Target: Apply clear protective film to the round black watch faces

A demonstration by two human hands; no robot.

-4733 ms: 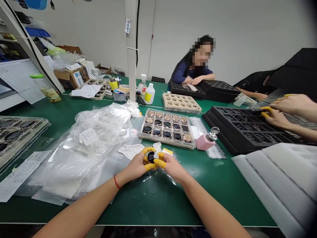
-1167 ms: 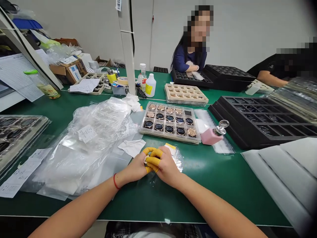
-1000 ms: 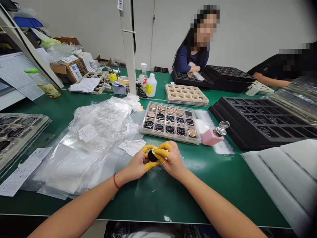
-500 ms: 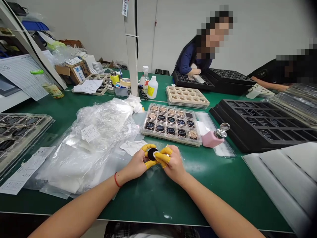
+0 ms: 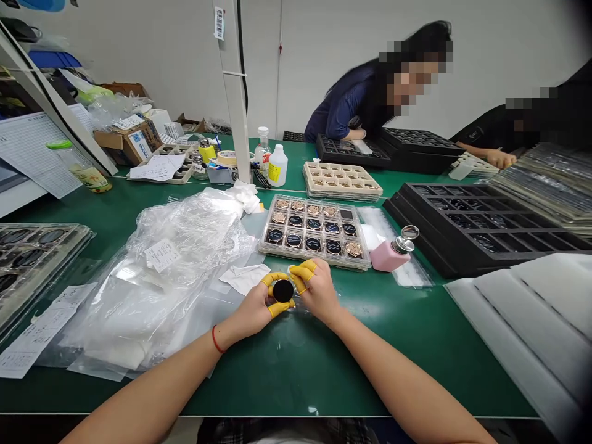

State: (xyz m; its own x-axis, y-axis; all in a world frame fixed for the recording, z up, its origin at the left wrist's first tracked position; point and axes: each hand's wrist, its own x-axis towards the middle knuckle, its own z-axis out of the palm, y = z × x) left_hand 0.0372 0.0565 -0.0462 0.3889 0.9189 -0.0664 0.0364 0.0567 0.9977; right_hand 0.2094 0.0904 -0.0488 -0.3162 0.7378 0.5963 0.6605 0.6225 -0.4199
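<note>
My left hand (image 5: 257, 305), with yellow finger cots, pinches a small round black disc (image 5: 283, 290) between thumb and forefinger just above the green table. My right hand (image 5: 317, 291), also in yellow cots, sits right beside the disc with its fingers curled; something small and white shows at its fingertips, too small to name. Just beyond both hands lies a clear tray (image 5: 314, 232) holding several round black and copper-coloured discs in cells. A white wipe (image 5: 244, 277) lies to the left of my hands.
A heap of clear plastic bags (image 5: 176, 259) covers the left. A pink dispenser bottle (image 5: 390, 251), black cell trays (image 5: 481, 228) and white foam sheets (image 5: 531, 314) are on the right. A beige tray (image 5: 341, 179) and bottles (image 5: 276, 165) stand behind. Two people work at the far side.
My right hand has lifted its fingertips off the disc's face, leaving the black face fully showing in my left hand. The person opposite has leaned further over the black tray.
</note>
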